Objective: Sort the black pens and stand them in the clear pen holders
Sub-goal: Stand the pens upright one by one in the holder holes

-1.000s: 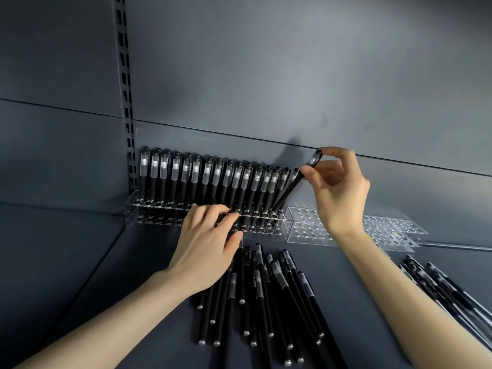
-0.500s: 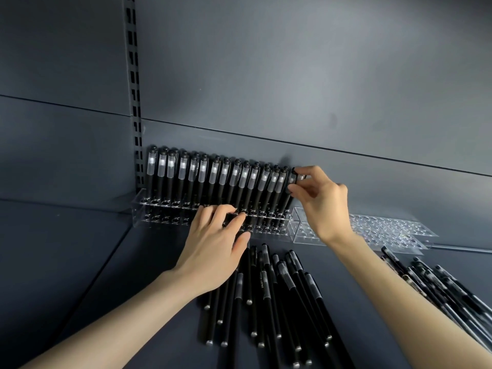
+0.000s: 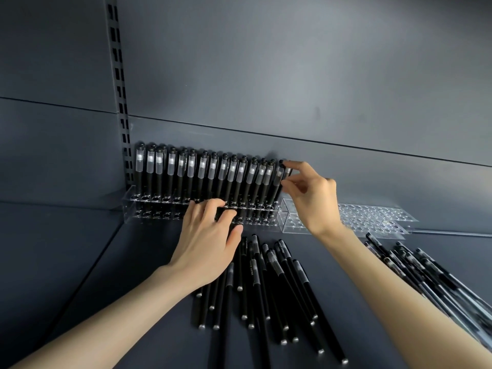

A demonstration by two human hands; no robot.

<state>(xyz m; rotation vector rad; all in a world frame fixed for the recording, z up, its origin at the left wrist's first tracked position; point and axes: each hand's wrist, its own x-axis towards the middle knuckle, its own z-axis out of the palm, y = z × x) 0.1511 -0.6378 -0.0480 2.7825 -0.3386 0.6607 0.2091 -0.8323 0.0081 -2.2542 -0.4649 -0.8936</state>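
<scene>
Below, saw a dark grey shelf [image 3: 80, 262] bearing everything. At its back, found a clear pen holder [image 3: 149, 209] full of upright black pens [image 3: 202, 177], and a second holder [image 3: 372, 217] just beside it. In front, noted loose pens [image 3: 266, 288] lying flat. Found the left hand [image 3: 207, 246] resting with loosely bent fingers on the full holder, and the right hand [image 3: 311, 198] pinching the row's rightmost pen [image 3: 288, 172].
</scene>
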